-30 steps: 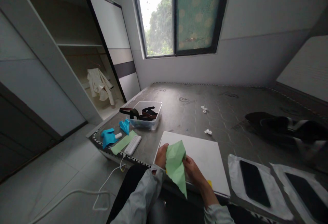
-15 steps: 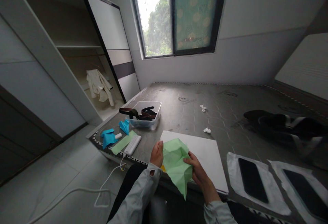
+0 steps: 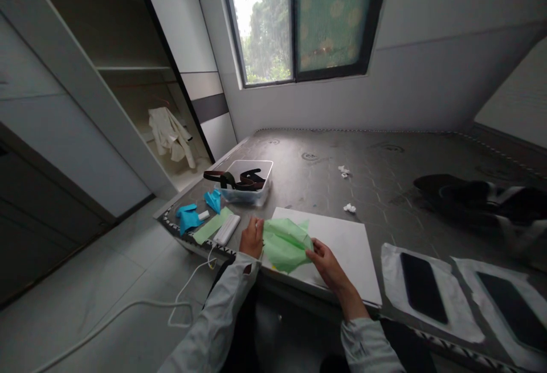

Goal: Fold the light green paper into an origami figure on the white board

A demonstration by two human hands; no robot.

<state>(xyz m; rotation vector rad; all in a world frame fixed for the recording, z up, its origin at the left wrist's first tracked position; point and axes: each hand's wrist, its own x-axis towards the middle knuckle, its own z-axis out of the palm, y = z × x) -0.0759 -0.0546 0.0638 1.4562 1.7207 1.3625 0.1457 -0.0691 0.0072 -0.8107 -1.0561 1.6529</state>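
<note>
A creased sheet of light green paper [image 3: 287, 243] is stretched between my two hands, above the near left part of a flat white board [image 3: 342, 250]. My left hand [image 3: 252, 237] is closed on the paper's left edge, fingers curled. At the right edge, my right hand [image 3: 325, 260] pinches the paper between thumb and fingers. Folds run across the sheet, and a small patch of yellow shows under its lower left edge. What the yellow thing is, I cannot make out.
Left of my hands lie a white power strip [image 3: 227, 229], a green paper strip [image 3: 212, 226] and blue crumpled paper [image 3: 188, 218]. Behind them stands a clear plastic box [image 3: 250, 196] with belts. White scraps [image 3: 349, 208] lie beyond the board; two dark phones [image 3: 423, 287] rest on white sheets at right.
The green paper has gone from hanging with a point downward to being spread flatter between my hands. My left hand has moved slightly left and up. The view has shifted a little.
</note>
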